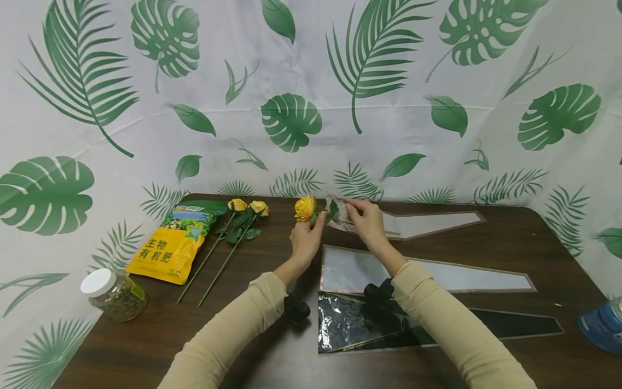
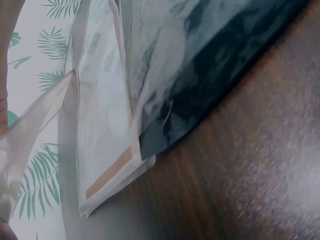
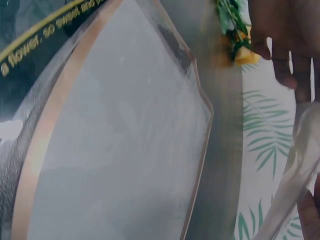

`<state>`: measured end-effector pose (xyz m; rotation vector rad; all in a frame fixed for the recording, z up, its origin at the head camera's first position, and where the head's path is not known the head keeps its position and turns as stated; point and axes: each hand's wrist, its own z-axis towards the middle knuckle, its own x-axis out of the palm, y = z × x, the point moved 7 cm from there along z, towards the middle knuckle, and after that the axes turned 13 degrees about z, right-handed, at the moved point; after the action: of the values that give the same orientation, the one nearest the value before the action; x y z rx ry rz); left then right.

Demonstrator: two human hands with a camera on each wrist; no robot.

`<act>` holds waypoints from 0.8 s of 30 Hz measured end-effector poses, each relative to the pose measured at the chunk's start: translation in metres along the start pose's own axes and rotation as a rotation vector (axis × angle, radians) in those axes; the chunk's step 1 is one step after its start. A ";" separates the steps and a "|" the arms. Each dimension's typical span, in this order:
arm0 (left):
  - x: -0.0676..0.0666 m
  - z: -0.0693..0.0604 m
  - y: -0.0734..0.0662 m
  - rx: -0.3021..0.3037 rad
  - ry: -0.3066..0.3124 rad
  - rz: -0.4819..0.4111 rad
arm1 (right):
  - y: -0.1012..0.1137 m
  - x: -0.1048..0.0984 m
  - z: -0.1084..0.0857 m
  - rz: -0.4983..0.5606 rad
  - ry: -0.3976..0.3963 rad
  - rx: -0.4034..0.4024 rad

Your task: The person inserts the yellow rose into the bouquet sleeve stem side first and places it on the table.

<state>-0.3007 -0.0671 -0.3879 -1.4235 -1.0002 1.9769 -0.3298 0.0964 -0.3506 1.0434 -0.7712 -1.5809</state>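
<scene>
At the table's far side, both hands hold a clear flower sleeve with a pale border. A yellow rose point(image 1: 305, 208) pokes out of its open end, and green leaves show inside the film. My left hand point(image 1: 306, 240) pinches the sleeve's edge just below the bloom. With thumb and fingers my right hand point(image 1: 365, 224) grips the upper edge of the sleeve point(image 1: 437, 222), whose narrow end points right. In the right wrist view, fingertips point(image 3: 282, 70) show beside the raised film point(image 3: 297, 160). The left wrist view has the left hand mostly cut off.
Two yellow roses point(image 1: 245, 207) lie left, beside a yellow fertilizer bag point(image 1: 167, 251) and a white-lidded jar point(image 1: 116, 296). A white sleeve point(image 1: 466, 273) and a black sleeve point(image 1: 515, 323) lie nearer. A blue can point(image 1: 600, 324) stands at the right edge.
</scene>
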 end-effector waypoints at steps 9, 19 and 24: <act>0.004 -0.002 0.003 -0.079 0.075 -0.155 | 0.002 0.002 -0.001 0.040 0.006 -0.049; 0.013 -0.007 0.006 -0.295 0.156 -0.567 | 0.001 -0.002 -0.002 0.049 -0.015 -0.028; 0.013 -0.008 0.005 -0.343 0.164 -0.663 | 0.001 -0.002 -0.002 0.070 -0.012 -0.025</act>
<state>-0.2972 -0.0583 -0.4007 -1.1756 -1.5405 1.2326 -0.3280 0.0985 -0.3502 0.9797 -0.7862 -1.5348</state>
